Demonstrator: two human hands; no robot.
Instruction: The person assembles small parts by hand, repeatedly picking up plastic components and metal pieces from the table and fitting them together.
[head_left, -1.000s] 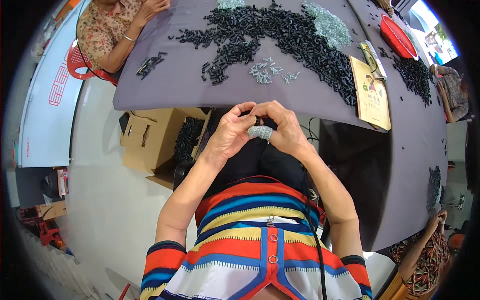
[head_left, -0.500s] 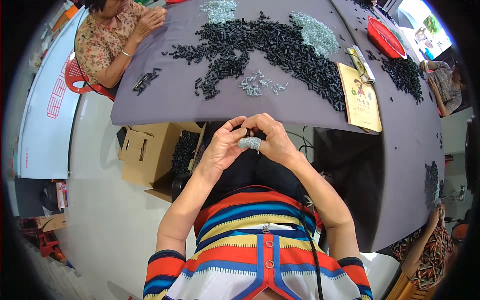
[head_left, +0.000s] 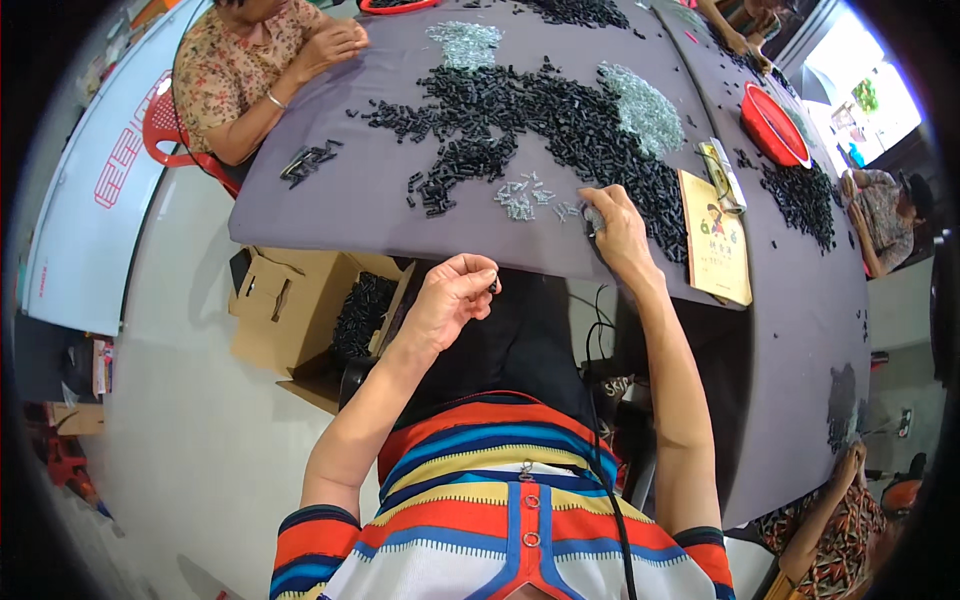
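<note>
My left hand (head_left: pixel 455 303) is raised just off the table's near edge, closed in a pinch on a small black piece (head_left: pixel 494 287). Most of that piece is hidden by the fingertips. My right hand (head_left: pixel 622 232) reaches over the table, thumb and forefinger apart, beside a small cluster of silvery metal springs (head_left: pixel 520 208). A grey wrapping (head_left: pixel 594 219) covers its thumb. Beyond both hands spreads a large heap of short black tubular pieces (head_left: pixel 575 115).
Two clear-silver heaps (head_left: pixel 645 110) lie farther back. A yellow booklet (head_left: pixel 716 240), a red basket (head_left: pixel 775 125) and a few dark stick-like parts (head_left: pixel 310 162) are on the grey-covered table (head_left: pixel 350 215). An open cardboard box (head_left: pixel 270 300) stands below left. Other people sit around.
My hands have parted. The right one has gone forward and right onto the table beside the springs, while the left one stays near the edge with the black piece.
</note>
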